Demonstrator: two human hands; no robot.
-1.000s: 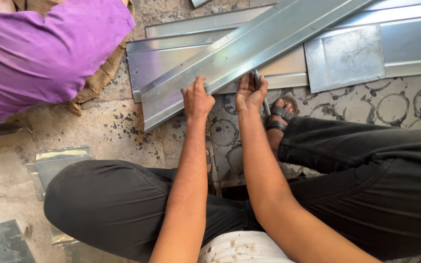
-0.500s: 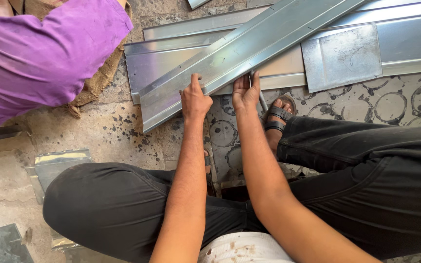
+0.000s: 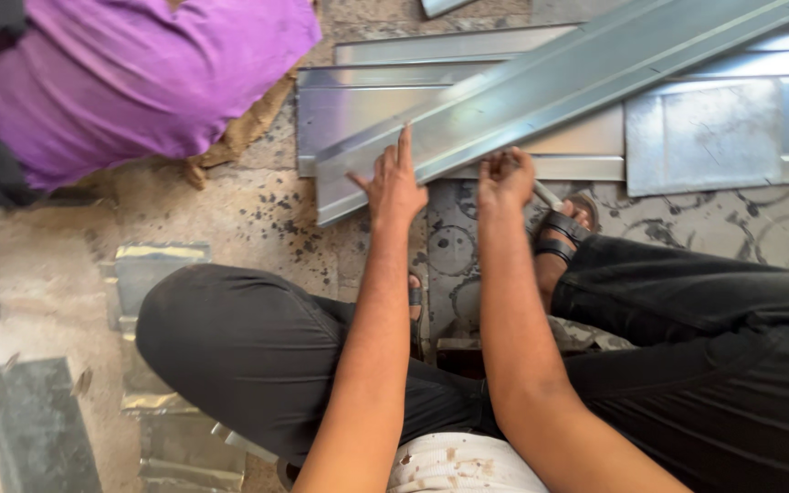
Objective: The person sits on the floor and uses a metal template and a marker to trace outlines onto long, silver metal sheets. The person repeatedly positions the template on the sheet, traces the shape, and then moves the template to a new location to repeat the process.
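Observation:
A long folded sheet-metal channel (image 3: 577, 82) lies slantwise on the floor over flat metal sheets (image 3: 358, 110). My left hand (image 3: 394, 187) presses on the channel's lower end, fingers spread and the index finger stretched along the metal. My right hand (image 3: 504, 176) is closed at the channel's near edge around a small tool, whose grey end (image 3: 546, 194) sticks out to the right; I cannot tell what kind of tool it is. I am squatting in black trousers, and my sandalled foot (image 3: 563, 233) rests just below the right hand.
Another person in a purple shirt (image 3: 139, 82) crouches at the top left, close to the sheets. A square metal piece (image 3: 705, 137) lies at the right on the stack. Metal offcuts (image 3: 152, 269) and a dark sheet (image 3: 34, 429) lie on the concrete at left.
Both hands have stayed at the channel's lower end. The left index finger now reaches further up the metal, and the right hand has shifted slightly along the edge.

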